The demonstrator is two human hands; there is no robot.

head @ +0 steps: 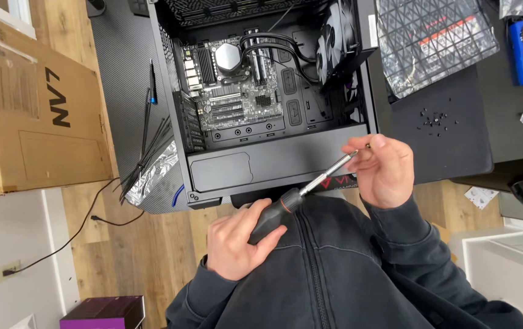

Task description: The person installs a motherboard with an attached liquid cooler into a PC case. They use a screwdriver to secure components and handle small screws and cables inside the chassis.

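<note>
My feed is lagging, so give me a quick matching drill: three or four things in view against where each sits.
Things:
1. screwdriver
2. cardboard box
3. loose screws
4. cable ties

Places:
A. on the dark mat, right of the computer case
B. far left on the floor
C. held in both hands
D. beside the case's left wall

Pairs: 1-C, 2-B, 3-A, 4-D

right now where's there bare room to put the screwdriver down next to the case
Free: the wood floor between the cardboard box and the left hand, apart from a thin cable, and the dark mat below the loose screws. Crowded: the cable ties left of the computer case.
</note>
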